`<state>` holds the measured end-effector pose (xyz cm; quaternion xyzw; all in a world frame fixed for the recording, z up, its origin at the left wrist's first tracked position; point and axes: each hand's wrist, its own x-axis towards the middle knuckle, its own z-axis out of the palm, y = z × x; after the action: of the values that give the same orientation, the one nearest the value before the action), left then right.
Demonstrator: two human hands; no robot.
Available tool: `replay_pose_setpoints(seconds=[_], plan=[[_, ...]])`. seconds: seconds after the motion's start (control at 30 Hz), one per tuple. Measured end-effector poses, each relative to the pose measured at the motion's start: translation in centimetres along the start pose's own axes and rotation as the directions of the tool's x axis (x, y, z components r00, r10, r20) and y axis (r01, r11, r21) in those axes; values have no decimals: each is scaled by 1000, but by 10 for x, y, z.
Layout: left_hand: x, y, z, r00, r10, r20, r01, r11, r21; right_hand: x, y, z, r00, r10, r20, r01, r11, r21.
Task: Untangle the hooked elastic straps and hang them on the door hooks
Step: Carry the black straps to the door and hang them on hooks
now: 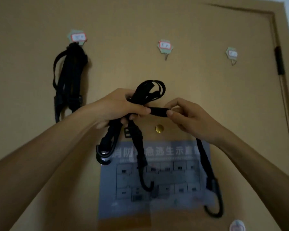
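Held straps (141, 100): black, tangled; gripped in left hand (118, 106), loops above it; one band pinched by right hand (190, 117); hooked ends dangle below both.
Hung straps (68, 77): black bundle, up-left of left hand, on left hook (77, 37).
Middle hook (165, 49), right hook (231, 55): above hands.

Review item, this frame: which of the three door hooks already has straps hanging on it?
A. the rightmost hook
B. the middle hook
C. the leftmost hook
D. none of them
C: the hung straps drape from the leftmost hook, while the middle hook and rightmost hook are bare. The tangled straps are gripped in the left hand and pinched by the right hand.
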<state>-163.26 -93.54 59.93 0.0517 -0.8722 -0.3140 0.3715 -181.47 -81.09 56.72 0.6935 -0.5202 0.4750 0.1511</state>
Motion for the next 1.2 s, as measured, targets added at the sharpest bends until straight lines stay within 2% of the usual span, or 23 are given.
replay_pose_setpoints(seconds=[0.1, 0.2, 0.27, 0.4, 0.53, 0.67, 0.8, 1.0, 1.2], plan=[[28, 19, 0, 987, 74, -141, -75, 997, -4, 32, 6, -21, 978, -125, -165, 89, 974, -209], [60, 40, -1, 953, 126, -275, -129, 992, 9, 63, 7, -41, 924, -263, -277, 150, 917, -369], [82, 52, -4, 923, 153, -352, -149, 988, 40, 85, 7, -54, 891, -331, -311, 159, 869, -469], [121, 74, -11, 844, 199, -498, -159, 980, 121, 125, 6, -73, 849, -418, -324, 201, 822, -533], [148, 88, -15, 792, 207, -574, -130, 976, 172, 151, 5, -84, 845, -404, -350, 131, 791, -598], [158, 88, -11, 768, 159, -620, -51, 981, 188, 159, 9, -82, 858, -359, -368, 62, 783, -619], [152, 77, -8, 798, 64, -600, 22, 991, 135, 153, 14, -73, 877, -309, -367, 30, 798, -601], [141, 69, 10, 857, -53, -512, 6, 996, -93, 142, 13, -56, 897, -229, -377, -11, 844, -537], [129, 60, 21, 840, -72, -538, -39, 981, -192, 124, 6, -46, 875, -239, -421, -52, 818, -573]])
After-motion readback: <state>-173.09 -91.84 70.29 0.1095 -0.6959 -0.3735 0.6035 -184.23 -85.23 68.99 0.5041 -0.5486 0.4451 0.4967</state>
